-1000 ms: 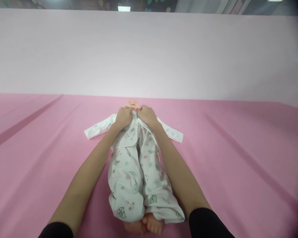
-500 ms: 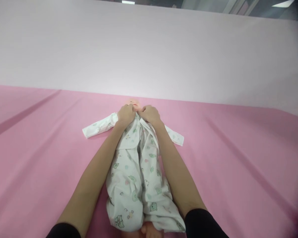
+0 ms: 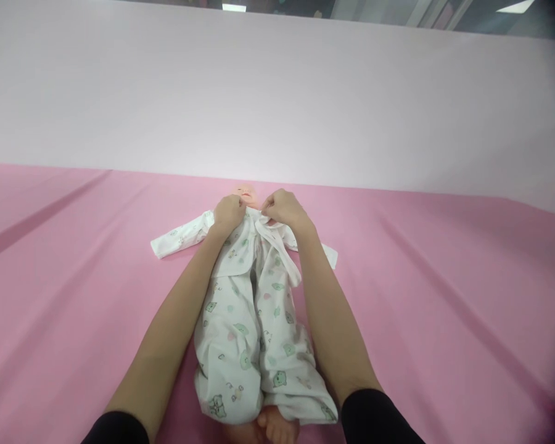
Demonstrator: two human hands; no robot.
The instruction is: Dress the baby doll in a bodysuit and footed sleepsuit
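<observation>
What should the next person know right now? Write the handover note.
Left hand: closed on the romper's collar edge, left of the doll's neck.
Right hand: pinching the other front edge at the neck, beside the left.
Doll: on its back on the pink sheet, head away, bare feet near the person.
Done: legs and body are in the romper; both sleeves lie spread out sideways.
Left: the front looks still parted down the middle, so closing it seems to remain. Whether the arms fill the sleeves cannot be seen.
</observation>
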